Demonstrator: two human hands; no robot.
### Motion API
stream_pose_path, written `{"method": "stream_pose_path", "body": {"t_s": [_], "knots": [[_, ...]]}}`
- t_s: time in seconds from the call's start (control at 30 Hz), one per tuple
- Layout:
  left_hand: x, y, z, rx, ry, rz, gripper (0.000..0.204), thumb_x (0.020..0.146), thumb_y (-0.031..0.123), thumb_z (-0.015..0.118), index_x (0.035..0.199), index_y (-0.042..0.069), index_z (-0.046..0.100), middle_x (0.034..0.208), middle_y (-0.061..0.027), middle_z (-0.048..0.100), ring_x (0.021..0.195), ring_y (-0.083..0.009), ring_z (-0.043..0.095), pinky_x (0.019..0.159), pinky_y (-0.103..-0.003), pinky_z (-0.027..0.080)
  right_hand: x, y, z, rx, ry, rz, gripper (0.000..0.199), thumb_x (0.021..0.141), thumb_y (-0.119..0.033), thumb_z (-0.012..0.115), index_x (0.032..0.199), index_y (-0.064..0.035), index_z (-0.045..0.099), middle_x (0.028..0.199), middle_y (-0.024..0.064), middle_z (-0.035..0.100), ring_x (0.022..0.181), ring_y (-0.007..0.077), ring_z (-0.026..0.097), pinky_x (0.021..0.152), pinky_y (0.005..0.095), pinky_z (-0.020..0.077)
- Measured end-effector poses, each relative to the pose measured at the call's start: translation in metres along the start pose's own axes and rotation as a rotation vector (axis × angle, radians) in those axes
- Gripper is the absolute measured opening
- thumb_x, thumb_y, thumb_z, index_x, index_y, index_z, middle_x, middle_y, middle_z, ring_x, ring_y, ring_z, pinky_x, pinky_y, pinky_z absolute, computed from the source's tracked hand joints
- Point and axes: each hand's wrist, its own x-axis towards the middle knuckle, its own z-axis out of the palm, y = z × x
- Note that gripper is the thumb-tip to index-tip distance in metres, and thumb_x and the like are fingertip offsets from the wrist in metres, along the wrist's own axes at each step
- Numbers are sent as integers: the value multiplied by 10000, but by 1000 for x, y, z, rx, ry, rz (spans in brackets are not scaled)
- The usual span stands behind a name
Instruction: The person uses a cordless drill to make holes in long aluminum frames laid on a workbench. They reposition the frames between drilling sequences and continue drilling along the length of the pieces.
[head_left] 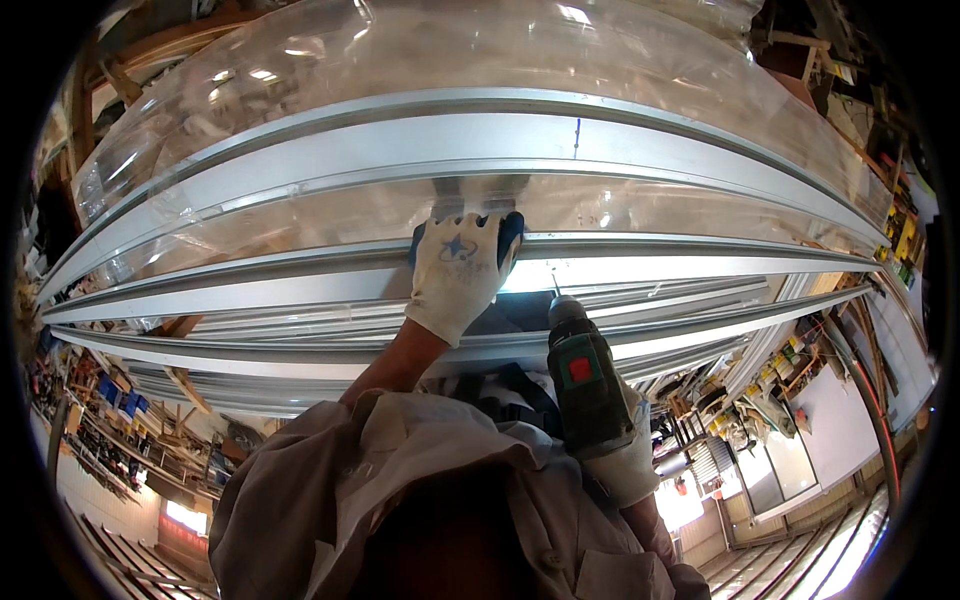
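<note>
Amid workshop clutter (130,450), my left hand (458,268), fingers curled, grips the middle rail (300,288), likely steadying it, my right hand (622,472) gripping a drill (588,390) near it.

Clear plastic sheeting (340,70) carrying metal bar (400,142)

The shiny, wrinkled sheeting is spreading beneath the far silver bar, which is lying across it and bearing a blue mark (577,140). A second bar (300,284) is running on the near side, with sheeting showing between the two.
</note>
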Motion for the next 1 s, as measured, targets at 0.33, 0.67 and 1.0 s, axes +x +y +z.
{"method": "stream_pose_path", "body": {"t_s": [0.33,0.67,1.0], "knots": [[0,-2,2,-37,-32,-20,247,925,343,705,959,98,709,830,-72,722,742,-243,703,749,-392,518,10,-25,-8,2,43,70,302,797,-122,725,1068,-25,634,754,189,650,695,416,664,602,438,514],[4,-1,-1,-55,-94,-40,259,920,346,713,1005,102,711,844,-87,728,781,-249,709,789,-397,522,7,-18,0,14,48,136,410,762,-164,760,1107,1,610,757,194,654,687,416,676,593,431,525],[5,-1,-2,-53,-136,-12,271,922,348,710,1040,103,717,860,-86,729,785,-251,705,797,-388,528,12,-38,-5,47,49,191,446,763,-173,765,1145,6,618,790,202,680,743,413,706,628,426,543]]}}
